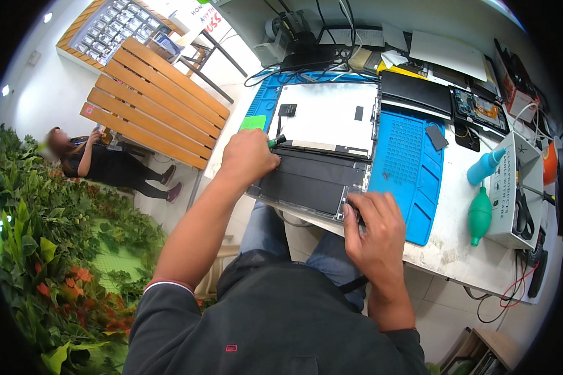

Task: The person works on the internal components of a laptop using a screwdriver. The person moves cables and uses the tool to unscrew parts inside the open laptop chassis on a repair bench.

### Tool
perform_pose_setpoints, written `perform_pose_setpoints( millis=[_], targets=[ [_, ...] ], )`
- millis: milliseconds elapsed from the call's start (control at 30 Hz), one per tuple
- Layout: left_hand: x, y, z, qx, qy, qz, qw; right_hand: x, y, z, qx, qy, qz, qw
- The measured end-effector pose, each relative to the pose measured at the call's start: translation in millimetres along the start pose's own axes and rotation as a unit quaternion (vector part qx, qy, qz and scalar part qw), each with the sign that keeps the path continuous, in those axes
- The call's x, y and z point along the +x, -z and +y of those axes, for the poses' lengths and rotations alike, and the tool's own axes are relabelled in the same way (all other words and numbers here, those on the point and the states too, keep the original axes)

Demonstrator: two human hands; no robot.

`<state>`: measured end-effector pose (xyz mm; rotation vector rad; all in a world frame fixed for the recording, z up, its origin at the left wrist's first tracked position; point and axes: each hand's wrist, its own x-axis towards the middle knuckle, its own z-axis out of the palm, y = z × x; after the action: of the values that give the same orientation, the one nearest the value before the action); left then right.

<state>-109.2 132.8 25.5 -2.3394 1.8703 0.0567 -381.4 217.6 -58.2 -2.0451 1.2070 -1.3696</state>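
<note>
I'm looking down on a white desk (447,240) covered in part by a blue silicone work mat (412,169), in a tiled room with a slatted wooden bench (156,103) to the left and a bank of green and orange foliage (50,262) below it. Another person (103,164) in black sits beside that bench, well apart from me.

On the mat lies an opened tablet (316,178), its dark battery cells showing, with the white back of its screen panel (328,115) folded up behind it. My left hand (249,156) is closed around a green-handled screwdriver (275,141), whose tip meets the tablet's upper left edge. My right hand (375,225) rests at the tablet's lower right corner, fingers (356,212) curled down against the frame; I cannot tell whether they pinch anything.

To the right stand a teal squeeze bottle (486,166) and a green dust blower (479,215), just beside a grey box (512,187). A second dismantled device (478,109) and black cables (306,62) crowd the far edge of the desk.
</note>
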Motion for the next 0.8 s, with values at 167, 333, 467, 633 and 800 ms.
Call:
perform_pose_setpoints(
  millis=[167,333,467,633,800],
  targets=[
    [3.3,-10.8,-6.4,0.025,-0.039,0.046,0.998,0.1,-0.6,0.2,-0.004,0.000,-0.002,1.000],
    [4.5,-6.4,-13.8,0.021,-0.062,0.037,0.997,1.4,-1.1,-1.5,-0.002,-0.003,-0.006,1.000],
    [5.7,2.6,-23.6,-0.036,-0.040,0.015,0.998,1.3,-2.6,-2.4,-0.004,-0.012,-0.005,1.000],
    [9.2,17.7,-65.2,-0.234,-0.098,0.055,0.966,3.5,-1.6,-5.8,-0.006,-0.025,-0.009,1.000],
    [15.5,1.5,-87.8,-0.506,-0.264,-0.077,0.818,5.7,-2.0,-9.3,-0.025,-0.036,-0.013,0.999]
  ],
)
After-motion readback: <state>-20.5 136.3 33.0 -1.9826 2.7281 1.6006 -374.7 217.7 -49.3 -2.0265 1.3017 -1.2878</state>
